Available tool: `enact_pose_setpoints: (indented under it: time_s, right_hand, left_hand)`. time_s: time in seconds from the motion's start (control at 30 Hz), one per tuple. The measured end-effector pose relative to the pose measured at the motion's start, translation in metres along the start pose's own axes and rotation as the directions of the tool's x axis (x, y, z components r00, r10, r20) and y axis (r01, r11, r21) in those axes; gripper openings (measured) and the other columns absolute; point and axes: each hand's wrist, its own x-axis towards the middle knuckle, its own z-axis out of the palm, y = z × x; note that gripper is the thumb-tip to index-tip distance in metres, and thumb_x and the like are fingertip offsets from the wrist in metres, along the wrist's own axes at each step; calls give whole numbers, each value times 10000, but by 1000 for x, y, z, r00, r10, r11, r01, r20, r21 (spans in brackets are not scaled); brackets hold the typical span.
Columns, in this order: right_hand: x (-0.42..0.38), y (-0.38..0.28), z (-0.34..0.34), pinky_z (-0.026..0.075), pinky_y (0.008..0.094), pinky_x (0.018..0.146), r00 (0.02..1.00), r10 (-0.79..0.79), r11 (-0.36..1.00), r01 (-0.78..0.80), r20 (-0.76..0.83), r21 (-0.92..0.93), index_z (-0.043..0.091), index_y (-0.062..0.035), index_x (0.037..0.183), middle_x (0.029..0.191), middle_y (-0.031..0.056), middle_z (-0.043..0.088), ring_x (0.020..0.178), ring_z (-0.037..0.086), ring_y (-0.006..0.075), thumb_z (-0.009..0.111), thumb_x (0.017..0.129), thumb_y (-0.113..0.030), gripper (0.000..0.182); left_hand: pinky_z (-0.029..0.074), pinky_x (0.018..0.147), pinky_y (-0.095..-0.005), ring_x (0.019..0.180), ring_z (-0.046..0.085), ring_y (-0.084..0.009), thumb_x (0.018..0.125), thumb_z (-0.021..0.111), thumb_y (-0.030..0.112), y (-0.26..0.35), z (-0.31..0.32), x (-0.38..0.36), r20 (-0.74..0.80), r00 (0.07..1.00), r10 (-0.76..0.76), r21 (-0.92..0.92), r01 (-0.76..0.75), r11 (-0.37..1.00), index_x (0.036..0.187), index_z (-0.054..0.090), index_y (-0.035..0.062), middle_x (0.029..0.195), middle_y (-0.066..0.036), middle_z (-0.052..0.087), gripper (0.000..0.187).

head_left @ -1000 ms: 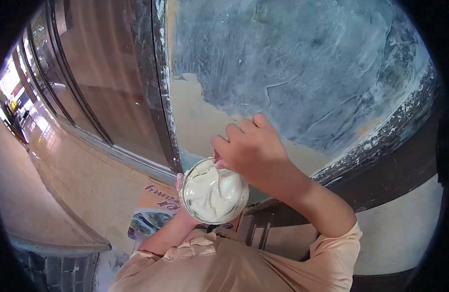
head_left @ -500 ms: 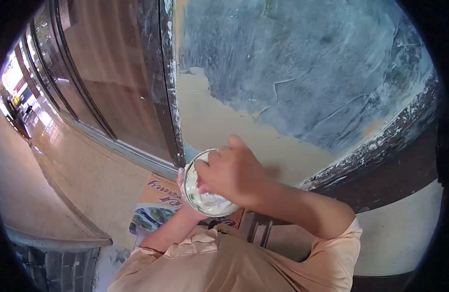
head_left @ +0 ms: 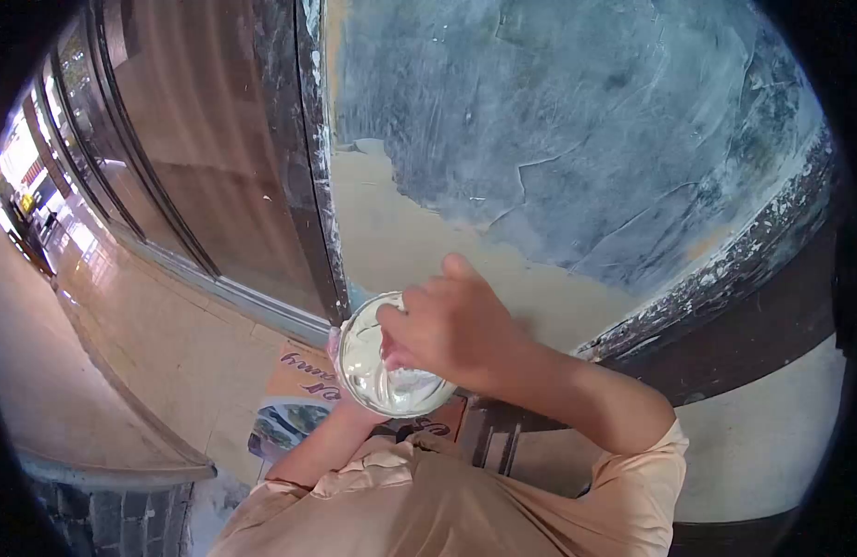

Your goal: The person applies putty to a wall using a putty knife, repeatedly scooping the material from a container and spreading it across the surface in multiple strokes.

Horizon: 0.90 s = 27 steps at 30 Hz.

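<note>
A round tub (head_left: 380,412) with a pale rim holds creamy white paste (head_left: 361,351). My left hand (head_left: 335,343) is wrapped round the tub from its left and underside, and its paste-smeared fingers show past the rim. Over the tub's right half is my right hand (head_left: 438,330), with the fingers curled closed and pointing down into the paste. Whatever these fingers grip is hidden behind the hand. Beyond the tub stands a wall panel (head_left: 540,139), blue-grey above, with a smooth beige coat (head_left: 447,246) along its lower part.
A brown-framed glass door (head_left: 215,139) stands to the left of the panel. Below the tub, a printed orange cardboard sheet (head_left: 303,371) lies on the tiled floor (head_left: 168,288). A dark, paint-flecked frame edge (head_left: 716,288) borders the panel at right. A curved ledge (head_left: 94,390) is at lower left.
The tub has shifted slightly left and down in view. My right hand stays over it, and more of the white paste shows on its left side.
</note>
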Motion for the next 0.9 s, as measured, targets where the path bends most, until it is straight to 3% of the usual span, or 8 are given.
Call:
enact_pose_setpoints:
  time_s: [0.1,0.17,0.23,0.3,0.47,0.57,0.7,0.9]
  right_hand:
    - [0,13,14,346,334,692,998,-48,990,53,-38,130,577,-155,775,626,2,537,609,552,170,749,666,-426,338]
    - [9,24,-1,348,339,685,998,59,994,-60,-5,-97,586,-161,745,626,2,536,600,545,168,755,641,-406,315]
    - [14,19,-10,352,335,678,997,42,996,-46,-58,-73,589,-168,734,652,-5,538,636,544,162,759,629,-374,287]
    - [16,10,-10,351,330,670,988,-141,985,146,-60,93,586,-171,741,676,-14,520,692,532,156,759,625,-332,264]
    - [44,6,14,353,313,662,931,-274,948,303,-243,94,547,-147,732,739,-13,463,739,482,151,715,587,-244,242]
    - [66,0,5,354,315,663,932,-270,947,303,-243,111,566,-144,745,739,-12,470,739,484,153,726,588,-261,252]
    - [90,-1,11,343,313,666,990,-115,991,119,-82,53,586,-146,779,718,-11,484,728,488,151,758,570,-337,331]
    - [155,-14,18,334,305,676,975,-36,998,25,-217,-53,562,-149,789,699,-22,477,710,491,146,761,594,-357,348]
  left_hand:
    - [275,1127,-528,1366,345,-347,832,202,774,-3,1,3,-4,1000,-11,18,11,1000,1486,276,167,1516,-118,311,895]
    - [275,1127,-527,1366,345,-347,832,200,774,3,0,-2,0,1000,-18,36,18,999,1485,276,165,1516,-119,311,896]
    - [276,1127,-526,1366,345,-347,832,199,774,2,1,5,1,1000,-13,49,13,999,1485,276,163,1517,-119,310,897]
    - [276,1127,-526,1366,345,-348,832,197,774,13,-1,5,-13,1000,-8,60,9,998,1485,276,161,1517,-120,310,899]
    - [277,1127,-524,1366,345,-348,832,194,774,38,-1,13,-45,999,-20,84,24,996,1485,276,156,1517,-122,310,902]
    - [277,1127,-523,1366,345,-348,832,192,773,48,-6,5,-49,999,-13,101,18,995,1485,276,153,1518,-123,310,904]
    - [278,1128,-521,1366,346,-349,832,189,773,85,-8,9,-73,997,-2,137,12,990,1485,277,149,1518,-124,309,907]
    - [278,1128,-519,1366,346,-349,832,185,773,142,-7,13,-92,995,-39,193,56,980,1485,277,143,1519,-126,309,912]
